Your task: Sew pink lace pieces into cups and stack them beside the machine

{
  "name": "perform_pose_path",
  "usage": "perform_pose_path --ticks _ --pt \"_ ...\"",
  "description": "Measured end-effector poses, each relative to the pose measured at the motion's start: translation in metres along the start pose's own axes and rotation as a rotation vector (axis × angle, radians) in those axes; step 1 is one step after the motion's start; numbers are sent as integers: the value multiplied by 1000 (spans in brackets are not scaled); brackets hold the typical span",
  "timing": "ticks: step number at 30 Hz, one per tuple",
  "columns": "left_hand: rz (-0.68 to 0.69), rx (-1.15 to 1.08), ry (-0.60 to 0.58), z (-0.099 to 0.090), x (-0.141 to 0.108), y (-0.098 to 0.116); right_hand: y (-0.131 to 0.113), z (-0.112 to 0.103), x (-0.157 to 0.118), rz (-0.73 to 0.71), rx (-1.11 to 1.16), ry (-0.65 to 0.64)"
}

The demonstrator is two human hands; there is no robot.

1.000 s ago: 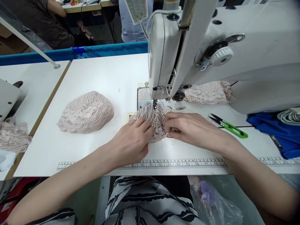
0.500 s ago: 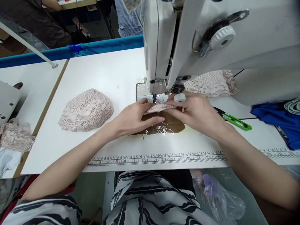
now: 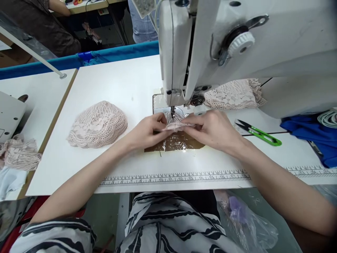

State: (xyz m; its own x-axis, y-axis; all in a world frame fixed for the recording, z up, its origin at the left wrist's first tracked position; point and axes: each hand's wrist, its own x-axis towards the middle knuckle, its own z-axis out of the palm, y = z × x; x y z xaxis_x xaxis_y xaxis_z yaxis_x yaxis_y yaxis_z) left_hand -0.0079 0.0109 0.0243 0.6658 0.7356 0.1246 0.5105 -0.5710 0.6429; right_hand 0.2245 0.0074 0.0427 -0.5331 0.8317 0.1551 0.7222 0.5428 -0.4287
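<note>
Between my two hands is a small piece of pale pink lace [image 3: 176,125], right in front of the presser foot [image 3: 172,111] of a sewing machine [image 3: 181,49]. My left hand [image 3: 149,131] pinches the lace's left end between thumb and fingers. On the other side, my right hand [image 3: 214,128] pinches its right end. Part of the lace reaches back toward the needle area. A rounded pile of pink lace pieces [image 3: 98,124] lies to the left of my left hand. More lace [image 3: 235,94] rests behind the machine head, to the right.
Green-handled thread snips [image 3: 260,134] lie right of my right hand, near blue cloth [image 3: 310,135]. A printed ruler [image 3: 171,180] runs along the front table edge. Further lace [image 3: 21,154] sits on the neighbouring table at left. Another person's dark-clothed body [image 3: 60,31] shows beyond the blue cloth barrier.
Both hands have drawn the lace slightly toward me, away from the presser foot, and their fingers have closed nearer together on it. The lace's back part now shows at the foot.
</note>
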Motion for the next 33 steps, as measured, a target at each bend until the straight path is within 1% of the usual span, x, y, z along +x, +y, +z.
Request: perform_pose_path --ticks 1,2,4,6,8,12,18,27,33 --pt "58 105 28 6 -5 0 0 -1 -1 -56 -6 -50" --pt "112 239 81 12 -10 0 -1 -1 -2 -120 -23 -84" --pt "227 515 166 22 -18 4 -1 0 -4 -229 -82 -95" --pt "286 701 211 28 -22 9 0 2 -5 -279 -127 -78" --pt "288 778 213 30 -24 13 1 3 -5 -275 -127 -97" --pt "255 778 163 29 -26 17 1 1 -4 -245 -88 -137" --pt "229 742 151 28 -25 14 1 1 -4 -244 -103 -118" --pt "187 738 166 26 -19 7 5 8 -2 -254 -143 -56" --pt "148 692 175 25 -12 2 10 13 1 -248 -187 16"
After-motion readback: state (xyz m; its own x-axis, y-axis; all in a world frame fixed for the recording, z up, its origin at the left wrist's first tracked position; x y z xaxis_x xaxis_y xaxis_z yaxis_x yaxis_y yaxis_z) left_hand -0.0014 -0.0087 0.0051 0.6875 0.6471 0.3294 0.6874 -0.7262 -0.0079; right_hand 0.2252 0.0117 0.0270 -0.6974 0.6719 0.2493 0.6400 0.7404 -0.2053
